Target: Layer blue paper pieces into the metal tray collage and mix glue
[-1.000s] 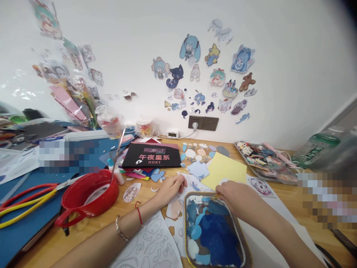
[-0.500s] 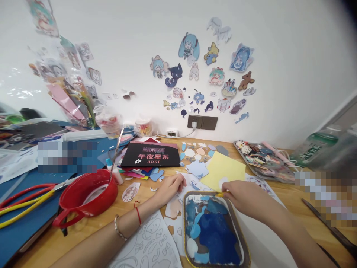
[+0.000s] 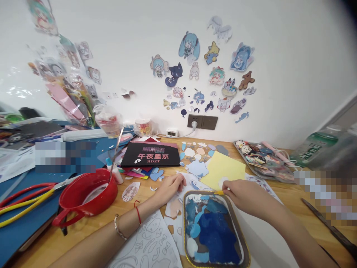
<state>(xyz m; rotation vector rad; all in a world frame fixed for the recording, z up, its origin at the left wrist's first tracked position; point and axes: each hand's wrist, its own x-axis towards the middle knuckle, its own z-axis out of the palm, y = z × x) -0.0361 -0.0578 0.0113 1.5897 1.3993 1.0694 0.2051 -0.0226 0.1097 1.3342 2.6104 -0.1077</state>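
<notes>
My left hand (image 3: 175, 185) rests on white paper behind the paint palette, its fingers curled inward. Anything inside them is hidden. Beside its fingertips lies a small blue-and-white cutout (image 3: 194, 184). The palette (image 3: 185, 223) is a shallow, gold-rimmed tray with dark blue, light blue and white paint. At its far right corner, my right hand (image 3: 237, 191) is closed in a pinch. A thin yellow tool (image 3: 219, 192) sticks out from these fingers over the rim; its exact kind is unclear. Just behind the fingertips is a small white paper piece (image 3: 221, 182).
A red cup (image 3: 86, 208) holds a standing stick, with scissors (image 3: 33, 201) to its left. Behind my hands are a black box (image 3: 152, 154), yellow paper (image 3: 227, 169) and scattered cutouts. Drawn sheets (image 3: 153, 242) lie in front. Back right stands a sticker-filled tray (image 3: 262, 163).
My right hand and the yellow tool have shifted very slightly at the palette's far corner. My left hand stays in place.
</notes>
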